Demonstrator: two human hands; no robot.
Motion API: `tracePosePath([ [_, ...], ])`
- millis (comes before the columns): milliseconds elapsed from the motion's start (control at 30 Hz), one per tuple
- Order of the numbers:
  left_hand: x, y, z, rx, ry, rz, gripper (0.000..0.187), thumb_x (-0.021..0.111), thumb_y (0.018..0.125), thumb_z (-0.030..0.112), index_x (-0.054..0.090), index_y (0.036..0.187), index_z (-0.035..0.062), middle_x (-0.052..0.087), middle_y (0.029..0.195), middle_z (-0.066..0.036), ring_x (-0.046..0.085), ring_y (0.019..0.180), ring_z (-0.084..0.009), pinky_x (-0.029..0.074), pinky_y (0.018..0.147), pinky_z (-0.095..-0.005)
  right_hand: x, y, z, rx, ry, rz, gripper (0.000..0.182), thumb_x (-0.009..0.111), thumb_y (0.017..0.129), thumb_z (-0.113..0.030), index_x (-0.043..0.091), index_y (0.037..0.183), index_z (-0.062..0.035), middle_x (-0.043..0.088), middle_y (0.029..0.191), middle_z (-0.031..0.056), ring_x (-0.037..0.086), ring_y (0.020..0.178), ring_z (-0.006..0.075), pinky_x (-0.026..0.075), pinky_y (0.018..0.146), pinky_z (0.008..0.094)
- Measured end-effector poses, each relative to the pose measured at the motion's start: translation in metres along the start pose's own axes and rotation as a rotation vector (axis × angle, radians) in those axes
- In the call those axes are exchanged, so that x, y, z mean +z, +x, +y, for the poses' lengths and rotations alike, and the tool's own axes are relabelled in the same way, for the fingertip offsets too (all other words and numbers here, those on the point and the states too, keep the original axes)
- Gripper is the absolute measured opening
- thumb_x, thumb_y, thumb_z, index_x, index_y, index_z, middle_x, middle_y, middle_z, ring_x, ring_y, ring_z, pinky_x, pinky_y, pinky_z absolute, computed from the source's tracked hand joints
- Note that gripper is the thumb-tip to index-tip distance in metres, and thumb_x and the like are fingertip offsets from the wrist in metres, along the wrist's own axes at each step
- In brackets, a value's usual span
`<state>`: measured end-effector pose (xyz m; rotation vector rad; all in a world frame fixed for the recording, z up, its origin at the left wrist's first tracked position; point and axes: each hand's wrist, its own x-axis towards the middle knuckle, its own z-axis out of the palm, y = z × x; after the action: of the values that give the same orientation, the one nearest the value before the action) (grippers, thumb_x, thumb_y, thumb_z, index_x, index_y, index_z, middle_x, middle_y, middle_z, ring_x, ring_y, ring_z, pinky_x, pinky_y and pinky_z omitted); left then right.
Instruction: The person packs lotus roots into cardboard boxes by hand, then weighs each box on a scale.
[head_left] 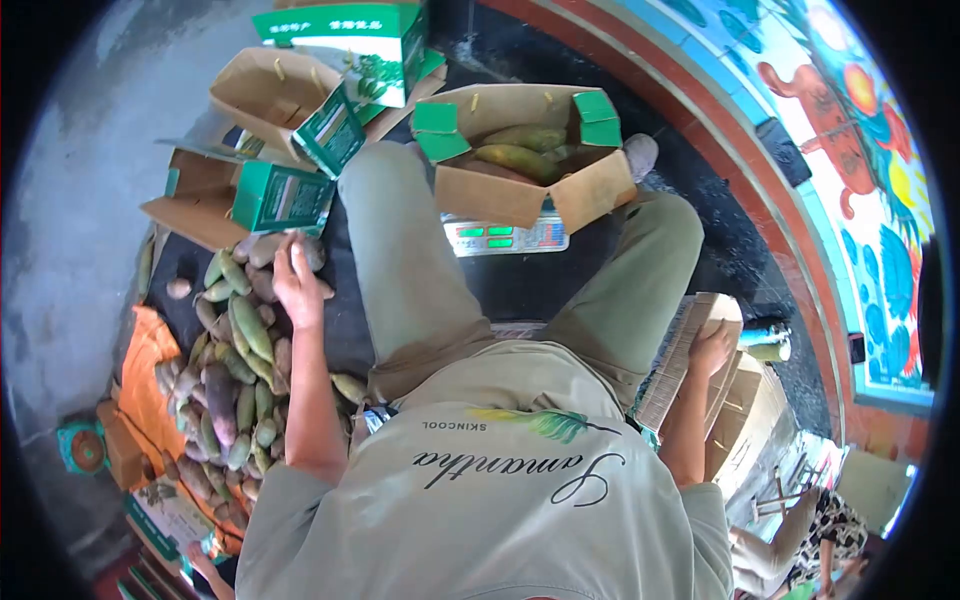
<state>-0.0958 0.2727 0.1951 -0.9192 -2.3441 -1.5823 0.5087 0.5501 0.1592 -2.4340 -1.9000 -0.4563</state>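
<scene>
Left arm: forearm stretched forward over the inner edge of the heap, elbow bent beside the shirt (480, 480).
Left hand (297, 287): fingers pointing away from the body, loosely extended and slightly spread, above the far end of the tuber heap (219, 400).
Right arm: upper arm close to the side, forearm angled forward and outward past the right thigh.
Right hand (711, 350): laid against the folded cardboard (668, 385); the fingers are too small to tell whether they grip it or only rest there.
Hands: well apart, one on each side of the body.
Tubers: green and purplish, heaped on the left, partly over an orange sheet (148, 360); more lie inside the open carton (490, 195).
Carton: between the knees, flaps spread, on the scale (506, 236), whose display glows green.
Green-and-brown boxes (283, 197): beyond the left hand, standing open.
</scene>
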Motion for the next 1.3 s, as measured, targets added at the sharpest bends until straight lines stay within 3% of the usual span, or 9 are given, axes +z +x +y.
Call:
tracePosePath([
  [67,0.002,-0.005,-0.011,-0.002,0.009,0.012,0.029,0.045,0.097,0.019,0.059,0.11,-0.0031,0.065,0.099,-0.016,0.062,0.093,-0.0256,0.046,0.086,-0.0349,0.029,-0.016,0.021,0.123,0.024,-0.048,0.061,0.059,0.084,-0.038,0.04,0.135,-0.0104,0.058,0.118,0.0175,0.057,0.105,0.0364,0.045,0.091,0.0451],
  [133,0.002,-0.008,-0.007,-0.048,0.005,0.001,0.03,0.045,0.097,0.021,0.059,0.11,-0.0029,0.066,0.098,-0.015,0.062,0.093,-0.0252,0.046,0.086,-0.0347,0.036,-0.024,0.032,0.298,0.224,-0.306,0.057,0.061,0.083,-0.04,0.049,0.127,-0.0061,0.06,0.116,0.0209,0.058,0.105,0.0379,0.046,0.09,0.046],
  [233,0.003,-0.006,-0.004,-0.082,-0.032,-0.041,0.033,0.045,0.098,0.026,0.058,0.111,-0.0022,0.065,0.101,-0.014,0.061,0.096,-0.0232,0.045,0.088,-0.0344,0.069,-0.025,0.057,0.12,0.213,-0.473,0.048,0.065,0.078,-0.039,0.062,0.106,-0.0006,0.063,0.099,0.0268,0.061,0.095,0.0411,0.048,0.085,0.0483],
  [333,0.008,-0.002,-0.011,-0.074,-0.122,-0.078,0.035,0.041,0.1,0.026,0.055,0.111,-0.0033,0.065,0.105,-0.017,0.06,0.097,-0.0231,0.044,0.091,-0.0341,0.077,-0.031,0.058,0.142,0.223,-0.546,0.038,0.061,0.08,-0.034,0.065,0.099,-0.0013,0.062,0.106,0.0246,0.059,0.103,0.0376,0.048,0.089,0.0451],
  [500,0.017,0.007,-0.006,-0.068,-0.148,-0.097,0.034,0.041,0.1,0.025,0.057,0.106,-0.0045,0.064,0.101,-0.014,0.058,0.095,-0.0217,0.043,0.089,-0.0326,0.092,-0.044,0.061,0.249,0.357,-0.635,0.036,0.063,0.078,-0.026,0.064,0.106,-0.0036,0.063,0.106,0.0214,0.059,0.104,0.0353,0.047,0.09,0.0436],
  [600,0.021,0.017,0.009,-0.075,-0.088,-0.125,0.035,0.041,0.1,0.025,0.057,0.107,-0.0041,0.064,0.102,-0.013,0.057,0.095,-0.021,0.043,0.089,-0.0322,0.109,-0.051,0.061,0.252,0.32,-0.509,0.036,0.064,0.078,-0.025,0.063,0.109,-0.0064,0.065,0.103,0.0202,0.061,0.102,0.0341,0.048,0.088,0.043],
  [833,0.042,0.046,0.048,0.077,-0.032,-0.123,0.031,0.039,0.1,0.021,0.057,0.108,-0.0031,0.062,0.105,-0.013,0.056,0.098,-0.0216,0.042,0.09,-0.0332,0.056,-0.049,0.034,0.25,0.36,-0.481,0.033,0.062,0.082,-0.024,0.061,0.11,-0.0071,0.065,0.101,0.019,0.062,0.096,0.0342,0.049,0.082,0.0439],
  [1033,0.073,0.07,0.099,0.217,0.012,-0.12,0.032,0.042,0.099,0.022,0.057,0.113,-0.0019,0.061,0.109,-0.013,0.055,0.101,-0.0241,0.041,0.092,-0.0346,0.058,-0.035,-0.009,0.029,0.379,-0.281,0.029,0.059,0.083,-0.023,0.06,0.108,-0.0086,0.066,0.092,0.0188,0.063,0.089,0.0356,0.05,0.077,0.0459],
  [1300,0.112,0.084,0.142,0.403,0.075,-0.182,0.031,0.044,0.097,0.022,0.058,0.112,-0.0008,0.059,0.113,-0.017,0.052,0.11,-0.032,0.037,0.097,-0.0413,0.054,0.073,-0.073,-0.266,0.251,-0.303,0.02,0.057,0.084,-0.024,0.058,0.099,-0.0106,0.066,0.087,0.0148,0.064,0.085,0.0333,0.05,0.072,0.0449],
])
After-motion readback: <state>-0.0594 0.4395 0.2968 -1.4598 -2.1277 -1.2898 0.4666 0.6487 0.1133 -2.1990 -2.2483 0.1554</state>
